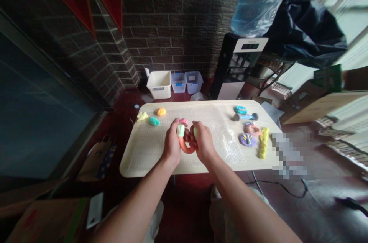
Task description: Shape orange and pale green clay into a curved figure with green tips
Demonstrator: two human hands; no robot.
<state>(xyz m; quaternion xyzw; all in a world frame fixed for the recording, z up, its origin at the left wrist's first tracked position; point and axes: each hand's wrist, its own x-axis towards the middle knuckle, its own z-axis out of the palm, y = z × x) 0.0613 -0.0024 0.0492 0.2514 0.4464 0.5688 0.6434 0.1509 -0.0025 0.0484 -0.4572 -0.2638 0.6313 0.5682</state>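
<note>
Both hands grip a curved, U-shaped orange clay piece (187, 148) with pale green ends, held above the middle of the table. My left hand (171, 142) is closed around its left side, the thumb by the left green end (181, 130). Around the other end, my right hand (204, 141) is curled, and a bit of pale green shows under its fingers. Just beyond the hands is a small pink lump (183, 121), partly hidden. Bubble wrap (212, 120) covers much of the table (133, 158) below.
Left on the table are orange (161, 112), teal (154, 121) and yellow clay lumps (142, 116). On the right lie a blue-grey dumbbell shape (246, 117), a purple disc (247, 140), a peach ring (253, 129), a teal piece (240, 109) and a yellow strip (263, 143). Bins (159, 85) stand behind.
</note>
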